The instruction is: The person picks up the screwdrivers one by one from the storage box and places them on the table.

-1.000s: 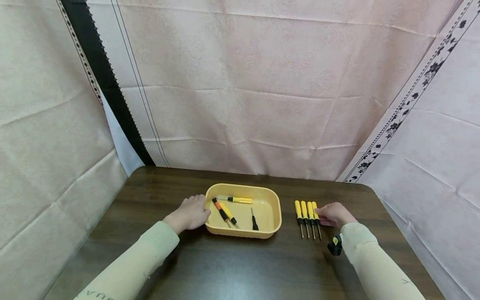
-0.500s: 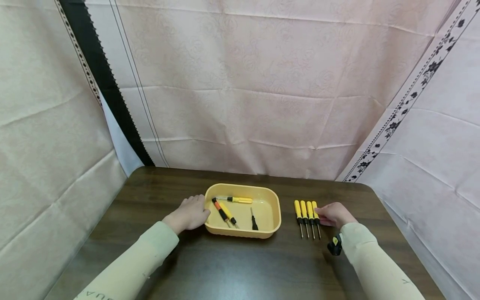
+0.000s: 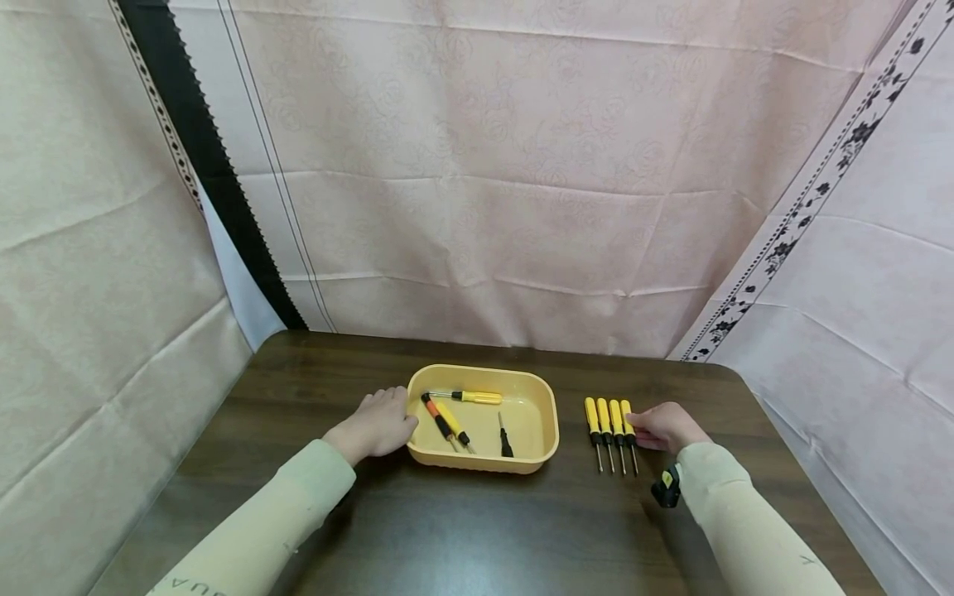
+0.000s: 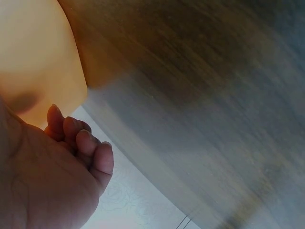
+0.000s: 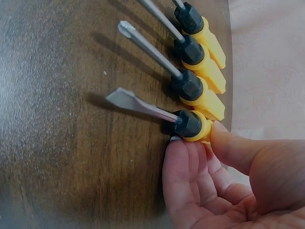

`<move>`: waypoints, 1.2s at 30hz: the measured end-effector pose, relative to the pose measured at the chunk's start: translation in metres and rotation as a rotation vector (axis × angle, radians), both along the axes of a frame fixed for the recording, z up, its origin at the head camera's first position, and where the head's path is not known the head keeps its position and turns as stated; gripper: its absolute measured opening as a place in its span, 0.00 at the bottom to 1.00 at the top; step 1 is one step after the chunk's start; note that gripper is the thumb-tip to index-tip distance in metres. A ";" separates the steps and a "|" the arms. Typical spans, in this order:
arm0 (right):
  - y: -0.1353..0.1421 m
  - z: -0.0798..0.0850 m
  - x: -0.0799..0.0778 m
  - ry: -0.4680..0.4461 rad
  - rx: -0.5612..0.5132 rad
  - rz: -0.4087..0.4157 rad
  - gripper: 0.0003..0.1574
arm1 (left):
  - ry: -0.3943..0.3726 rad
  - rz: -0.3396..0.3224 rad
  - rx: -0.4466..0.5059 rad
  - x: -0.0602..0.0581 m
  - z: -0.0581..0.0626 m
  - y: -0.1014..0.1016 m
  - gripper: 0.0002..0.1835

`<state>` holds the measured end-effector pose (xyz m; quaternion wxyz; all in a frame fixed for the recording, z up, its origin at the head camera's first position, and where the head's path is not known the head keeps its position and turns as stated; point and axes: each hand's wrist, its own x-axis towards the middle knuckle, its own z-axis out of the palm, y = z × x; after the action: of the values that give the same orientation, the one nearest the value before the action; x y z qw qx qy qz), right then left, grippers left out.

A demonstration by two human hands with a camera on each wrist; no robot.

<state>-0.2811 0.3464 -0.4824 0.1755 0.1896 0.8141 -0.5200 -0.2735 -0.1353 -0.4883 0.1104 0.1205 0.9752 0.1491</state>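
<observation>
My left hand (image 3: 383,422) holds the left end of a yellow plastic basket (image 3: 547,414). In the left wrist view its curled fingers (image 4: 85,138) lie against the basket's outer wall; the thumb is hidden there. My right hand (image 3: 667,426) pinches the yellow handle of a flat-tipped screwdriver (image 5: 188,125) between thumb and fingers. This screwdriver is the rightmost in a row of several screwdrivers (image 3: 604,418) lying side by side, handles away from me and tips towards me. Each has a black collar and a metal shaft.
Inside the basket lie a yellow-handled screwdriver (image 3: 480,397), an orange-and-black tool (image 3: 438,415), a yellow-and-black one (image 3: 453,420) and a small black screwdriver (image 3: 506,444). The dark wooden table (image 3: 447,530) ends at a hanging pale cloth (image 3: 522,207). A black device (image 3: 666,487) sits at the right wrist.
</observation>
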 end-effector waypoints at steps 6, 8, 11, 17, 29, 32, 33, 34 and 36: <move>0.001 0.000 0.001 0.005 -0.001 0.010 0.23 | -0.007 0.005 0.001 0.000 0.001 0.001 0.27; 0.002 0.000 0.002 0.004 0.008 0.011 0.24 | -0.008 0.001 -0.001 0.000 0.000 0.001 0.27; 0.004 0.002 0.004 0.012 0.039 0.008 0.28 | -0.010 -0.007 -0.007 0.001 0.000 0.002 0.27; 0.004 0.015 0.007 0.072 0.065 0.047 0.44 | 0.000 -0.020 -0.013 0.001 0.001 0.001 0.27; -0.029 0.046 0.003 0.177 0.003 0.147 0.55 | -0.005 -0.022 -0.015 0.001 0.003 0.000 0.28; -0.042 0.053 0.002 0.200 -0.004 0.162 0.54 | -0.006 -0.021 -0.017 0.001 0.003 0.000 0.28; -0.046 0.056 0.002 0.206 -0.006 0.164 0.54 | -0.006 -0.021 -0.018 0.001 0.003 0.000 0.28; -0.050 0.059 0.002 0.216 -0.006 0.172 0.54 | -0.006 -0.021 -0.018 0.001 0.003 0.000 0.28; -0.060 0.065 0.003 0.238 -0.004 0.187 0.52 | -0.008 -0.019 -0.019 0.001 0.003 0.000 0.28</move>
<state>-0.2779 0.2869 -0.4179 0.1257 0.0496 0.8422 -0.5220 -0.2725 -0.1349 -0.4852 0.1168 0.1282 0.9750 0.1393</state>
